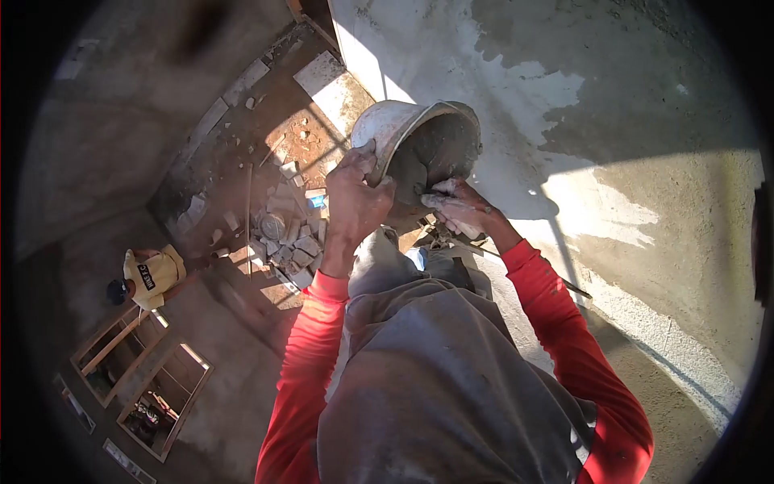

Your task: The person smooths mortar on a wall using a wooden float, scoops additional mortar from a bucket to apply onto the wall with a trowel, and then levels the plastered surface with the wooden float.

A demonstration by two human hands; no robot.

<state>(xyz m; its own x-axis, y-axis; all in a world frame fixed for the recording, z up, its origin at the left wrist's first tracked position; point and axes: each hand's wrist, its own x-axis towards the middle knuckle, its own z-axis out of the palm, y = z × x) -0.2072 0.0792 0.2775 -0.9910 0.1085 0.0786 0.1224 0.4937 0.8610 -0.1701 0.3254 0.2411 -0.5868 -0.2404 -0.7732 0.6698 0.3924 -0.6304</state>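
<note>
A whitish bucket [379,121], tilted with its mouth toward the right, is held up in front of me. Grey wet mortar [447,145] coats its inside. My left hand [359,198] is closed round the near left side of its rim, thumb at the edge. At the lower part of the mouth, my right hand [459,208] has its fingers closed, dusted with grey. What looks like a mortar-coated trowel [408,176] reaches from those fingers into the bucket; its handle is hidden in the hand.
Broken rubble [286,242] lies on the floor below, left of my legs. A partly plastered wall [629,121] rises on the right, damp in its upper part. Another person in a yellow shirt [157,278] is at far left, near wooden window frames [165,399].
</note>
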